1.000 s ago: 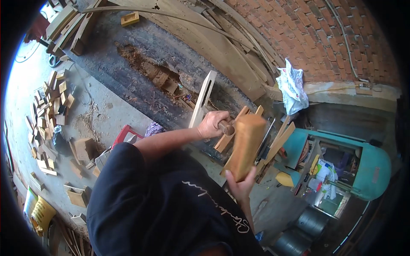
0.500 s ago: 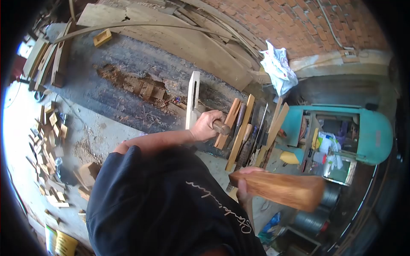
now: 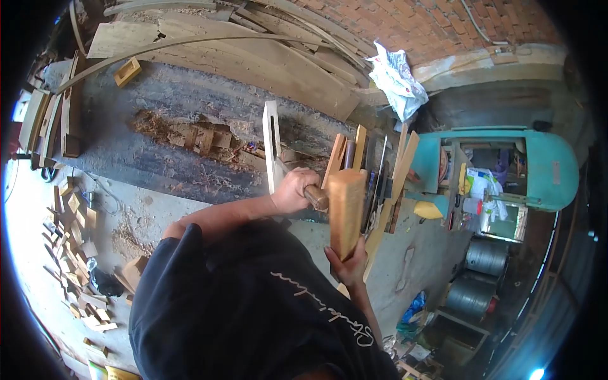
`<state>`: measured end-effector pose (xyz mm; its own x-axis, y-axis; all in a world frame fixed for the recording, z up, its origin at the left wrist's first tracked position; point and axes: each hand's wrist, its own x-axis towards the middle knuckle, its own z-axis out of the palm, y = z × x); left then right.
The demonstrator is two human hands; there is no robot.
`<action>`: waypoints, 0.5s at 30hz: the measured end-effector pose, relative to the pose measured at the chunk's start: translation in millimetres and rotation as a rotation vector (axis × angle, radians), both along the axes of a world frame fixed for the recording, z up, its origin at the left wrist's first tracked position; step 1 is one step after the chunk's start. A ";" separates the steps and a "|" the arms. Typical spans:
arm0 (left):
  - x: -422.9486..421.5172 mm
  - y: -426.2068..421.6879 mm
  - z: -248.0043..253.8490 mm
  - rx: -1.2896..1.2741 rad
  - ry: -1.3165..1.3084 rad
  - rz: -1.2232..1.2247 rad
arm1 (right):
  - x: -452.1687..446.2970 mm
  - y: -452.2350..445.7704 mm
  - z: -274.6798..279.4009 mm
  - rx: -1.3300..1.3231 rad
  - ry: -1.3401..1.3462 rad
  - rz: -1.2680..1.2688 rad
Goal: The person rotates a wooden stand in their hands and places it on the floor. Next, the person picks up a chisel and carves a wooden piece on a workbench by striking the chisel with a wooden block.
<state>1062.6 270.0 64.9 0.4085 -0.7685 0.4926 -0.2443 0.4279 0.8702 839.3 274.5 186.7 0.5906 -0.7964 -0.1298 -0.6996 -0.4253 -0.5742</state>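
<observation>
My left hand [image 3: 294, 190] is wrapped round a round wooden handle [image 3: 316, 197], whose butt end points right. Beside it stands a pale wooden piece [image 3: 271, 145] with a long slot, upright on the dark bench [image 3: 183, 174]. In my right hand [image 3: 349, 263] is a thick block-shaped wooden mallet [image 3: 346, 212], held by its lower end, its upper part beside the butt of the handle. Whether the two touch I cannot tell. The working end of the handled tool is mostly hidden behind my left hand.
Right of the mallet are tools and wooden strips [image 3: 405, 158] in a rack. Further right is a teal machine [image 3: 551, 171], with metal drums [image 3: 470, 296] below. Wood offcuts [image 3: 76, 234] lie on the left floor. A white bag [image 3: 398, 82] hangs near the brick wall.
The mallet swung out to the right and down, and is now back upright beside the handle. My left hand keeps its hold on the handle. The view has shifted.
</observation>
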 end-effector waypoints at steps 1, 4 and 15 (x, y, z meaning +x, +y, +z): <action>5.1 1.1 2.6 0.020 -0.006 0.000 | 9.0 1.7 14.1 0.080 -0.144 -0.105; 3.3 7.1 2.5 0.055 0.009 0.000 | 15.8 12.8 33.1 0.076 -0.503 -0.241; 10.4 -1.0 -31.6 0.196 0.059 -0.067 | 26.5 4.1 30.7 -0.170 -0.364 -0.012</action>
<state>1073.0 269.1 33.3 0.3769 -0.8736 0.3079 -0.1673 0.2627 0.9503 865.8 278.6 217.3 0.5644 -0.7954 0.2210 -0.4685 -0.5291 -0.7075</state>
